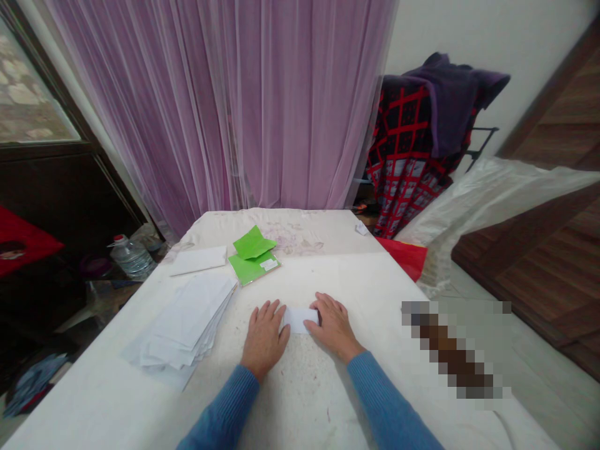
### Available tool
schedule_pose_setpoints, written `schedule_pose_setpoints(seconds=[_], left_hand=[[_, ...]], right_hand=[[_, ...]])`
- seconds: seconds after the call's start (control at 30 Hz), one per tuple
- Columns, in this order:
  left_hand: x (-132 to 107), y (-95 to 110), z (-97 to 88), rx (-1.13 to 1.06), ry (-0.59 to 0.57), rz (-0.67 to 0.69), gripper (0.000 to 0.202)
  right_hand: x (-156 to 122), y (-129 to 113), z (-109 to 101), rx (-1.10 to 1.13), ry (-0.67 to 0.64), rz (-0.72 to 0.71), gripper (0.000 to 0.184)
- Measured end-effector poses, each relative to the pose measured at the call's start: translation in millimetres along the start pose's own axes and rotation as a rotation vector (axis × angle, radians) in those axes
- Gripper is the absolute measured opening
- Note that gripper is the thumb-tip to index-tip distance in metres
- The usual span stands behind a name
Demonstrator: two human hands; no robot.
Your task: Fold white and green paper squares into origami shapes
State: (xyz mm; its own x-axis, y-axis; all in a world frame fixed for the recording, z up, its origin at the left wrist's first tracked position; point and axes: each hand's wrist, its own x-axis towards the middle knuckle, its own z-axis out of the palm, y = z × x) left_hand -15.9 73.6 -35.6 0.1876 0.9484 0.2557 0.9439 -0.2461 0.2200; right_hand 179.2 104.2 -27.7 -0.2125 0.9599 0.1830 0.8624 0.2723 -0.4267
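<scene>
Looking down, there is a long table (94, 400) with a white cover, and a thin purple curtain (187, 106) hangs behind it. Past the far right corner of the table hangs one red and black checked cloth (403, 162). Past the far left corner stands one water bottle (131, 257).

One big pile of white papers (182, 325) lies along the left edge of the table. The sheets overlap, so I cannot count them. Nearer the far edge lie one long white paper (197, 260) and two green things: a green sheet (254, 244) that sits on a green packet (253, 267).

There are two hands, and both are on the table in the middle, toward the near end. The left hand (265, 337) and the right hand (332, 325) are both open and flat, with blue sleeves at the wrists. Neither hand is closed around anything.

One small white paper (300, 320) lies between them, straight ahead of the person. Its long side runs from left to right across the table. The right hand is nearer and lies over its right end, and the left fingertips are just at its left end.
</scene>
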Motion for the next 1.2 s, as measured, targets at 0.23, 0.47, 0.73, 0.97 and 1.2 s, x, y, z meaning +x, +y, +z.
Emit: schedule_pose_setpoints(seconds=[0.23,0.47,0.73,0.97,1.2], left_hand=[[0.8,-0.5,1.8,-0.005,0.031,-0.001,0.043],[-1.0,-3.2,3.0,-0.067,0.070,-0.010,0.042],[-3.4,-2.6,-4.7,-0.156,0.038,0.014,0.036],[-2.2,-2.7,-5.9,-0.173,0.003,0.017,0.032],[-2.9,-9.4,3.3,-0.222,0.101,-0.021,0.045]], right_hand=[[-1.6,6.3,7.2,0.056,0.137,-0.039,0.011],[-2.4,15.4,8.0,0.319,0.286,-0.003,0.014],[-5.8,15.3,4.0,0.378,0.321,0.103,0.024],[-5.7,12.4,4.8,0.291,0.266,0.034,0.030],[-12.2,4.2,-9.3,0.249,0.566,-0.077,0.022]])
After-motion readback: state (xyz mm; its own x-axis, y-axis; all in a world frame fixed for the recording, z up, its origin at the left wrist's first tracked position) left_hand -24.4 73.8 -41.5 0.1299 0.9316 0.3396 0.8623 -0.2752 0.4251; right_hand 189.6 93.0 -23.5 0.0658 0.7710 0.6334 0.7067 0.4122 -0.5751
